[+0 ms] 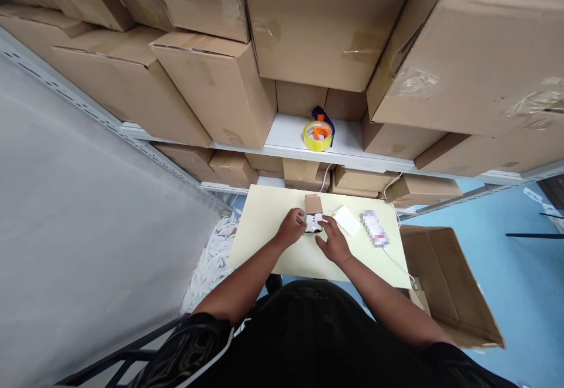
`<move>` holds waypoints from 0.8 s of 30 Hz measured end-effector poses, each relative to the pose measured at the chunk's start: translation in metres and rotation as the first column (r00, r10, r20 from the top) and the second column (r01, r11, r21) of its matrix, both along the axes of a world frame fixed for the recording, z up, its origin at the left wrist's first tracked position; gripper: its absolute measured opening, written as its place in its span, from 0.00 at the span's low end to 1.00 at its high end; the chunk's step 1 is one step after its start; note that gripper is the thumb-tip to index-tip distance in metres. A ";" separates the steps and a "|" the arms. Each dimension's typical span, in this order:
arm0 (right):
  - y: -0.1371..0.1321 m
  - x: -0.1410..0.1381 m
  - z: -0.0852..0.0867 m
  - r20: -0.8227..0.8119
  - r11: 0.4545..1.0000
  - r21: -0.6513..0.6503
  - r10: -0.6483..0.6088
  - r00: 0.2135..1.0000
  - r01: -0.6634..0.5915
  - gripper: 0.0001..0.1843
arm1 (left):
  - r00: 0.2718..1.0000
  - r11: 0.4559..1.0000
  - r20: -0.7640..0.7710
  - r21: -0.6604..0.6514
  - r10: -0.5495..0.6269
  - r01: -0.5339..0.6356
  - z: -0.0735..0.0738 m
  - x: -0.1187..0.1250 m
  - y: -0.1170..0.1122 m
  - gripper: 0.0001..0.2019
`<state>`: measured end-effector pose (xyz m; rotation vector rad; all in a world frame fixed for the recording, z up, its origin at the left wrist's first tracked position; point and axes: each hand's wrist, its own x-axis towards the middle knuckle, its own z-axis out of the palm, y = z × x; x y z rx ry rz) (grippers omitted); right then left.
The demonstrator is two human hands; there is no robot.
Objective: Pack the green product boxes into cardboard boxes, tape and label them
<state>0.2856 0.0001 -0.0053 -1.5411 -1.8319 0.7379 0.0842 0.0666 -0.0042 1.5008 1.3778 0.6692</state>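
Note:
In the middle of the small table lies a small cardboard box (314,203) with its brown flap raised at the far side. A white and dark packet (314,223) shows at its near part, with a bit of green at the left edge. My left hand (291,229) is closed at the left edge, with a small thin thing at its fingertips, too small to name. My right hand (335,243) has its fingers apart, and its fingertips touch the right edge of the packet. A white card or sheet (346,220) lies just right of the box.
The pale table (259,247) also bears a blurred-out device (374,228) with a white cable. On the shelf (282,135) behind stands a yellow tape roll (317,136) in a dispenser. Stacked cartons (326,23) fill the shelves. A large open carton (449,282) stands at right.

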 end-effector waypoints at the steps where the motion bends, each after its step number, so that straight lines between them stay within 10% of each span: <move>1: 0.000 -0.001 0.000 0.024 1.000 0.005 -0.003 1.000 0.003 0.22 | 1.000 0.997 0.019 -0.075 0.025 -0.023 0.001 0.001 0.010 0.24; 5: 0.005 -0.002 -0.002 0.039 0.999 0.001 -0.050 0.998 0.050 0.19 | 0.981 0.985 0.189 -0.155 -0.049 0.079 0.019 0.001 0.036 0.37; 10: 0.008 -0.001 -0.007 -0.062 0.993 -0.041 -0.116 0.991 0.113 0.26 | 0.964 0.954 0.029 0.157 -0.264 0.256 0.035 -0.009 0.014 0.15; 24: -0.006 -0.002 -0.013 -0.060 0.970 -0.137 -0.211 0.976 0.201 0.31 | 0.918 0.772 -0.271 0.500 -0.290 0.392 0.024 -0.010 -0.003 0.12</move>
